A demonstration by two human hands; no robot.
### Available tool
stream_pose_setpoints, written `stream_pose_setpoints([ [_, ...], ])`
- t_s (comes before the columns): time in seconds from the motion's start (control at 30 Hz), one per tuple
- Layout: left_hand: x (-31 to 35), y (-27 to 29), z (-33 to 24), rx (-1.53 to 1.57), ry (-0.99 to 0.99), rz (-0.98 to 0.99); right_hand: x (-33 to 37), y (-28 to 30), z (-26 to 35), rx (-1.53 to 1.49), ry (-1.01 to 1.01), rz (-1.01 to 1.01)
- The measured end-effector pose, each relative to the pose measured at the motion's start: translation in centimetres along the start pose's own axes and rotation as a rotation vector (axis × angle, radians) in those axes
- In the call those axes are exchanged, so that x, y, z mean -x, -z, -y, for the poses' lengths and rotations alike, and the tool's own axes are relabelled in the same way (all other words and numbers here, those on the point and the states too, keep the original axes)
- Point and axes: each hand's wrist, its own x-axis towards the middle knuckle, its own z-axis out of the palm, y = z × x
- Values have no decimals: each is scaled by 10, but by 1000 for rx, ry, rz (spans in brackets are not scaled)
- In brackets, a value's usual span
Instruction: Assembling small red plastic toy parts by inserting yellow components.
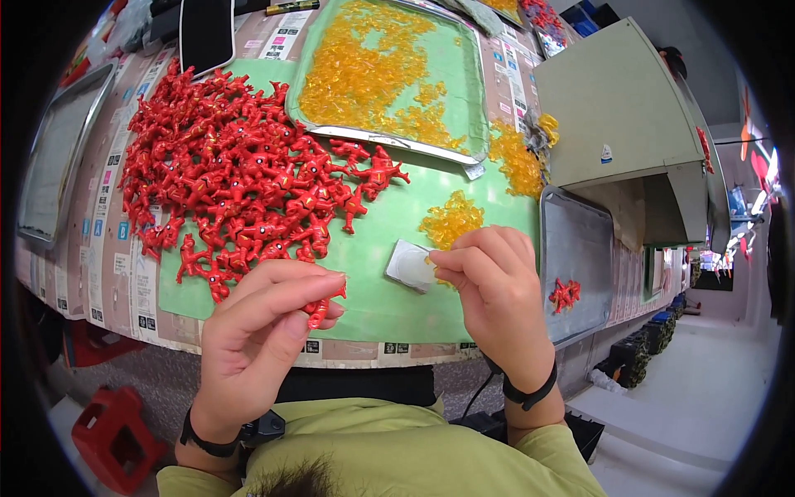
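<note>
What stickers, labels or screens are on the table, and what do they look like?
Dark screen: flat black rectangle, far left of the table.
Printed carton sheets: beige table covering with small white, black, blue and pink label patches.
Small sticker: white and blue, on the grey-green box at right.
Clear packet: whitish square, by the right hand.

Bright, even overhead light; soft shadows, strong fisheye bending, black rim.
</note>
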Motion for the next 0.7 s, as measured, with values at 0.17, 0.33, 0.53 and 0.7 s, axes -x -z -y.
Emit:
stream_pose_setpoints([
  [0.17,-1,0,7,-46,-32,-17,2,-2,3,-47,2,24],
  [0.33,-1,-3,7,133,20,-109,4,2,3,-38,13,55],
  [0.53,0,-5,7,215,48,-42,7,18,4,-141,-29,-9],
  [0.7,-1,-11,5,319,74,-7,8,28,23,-482,-93,-100],
])
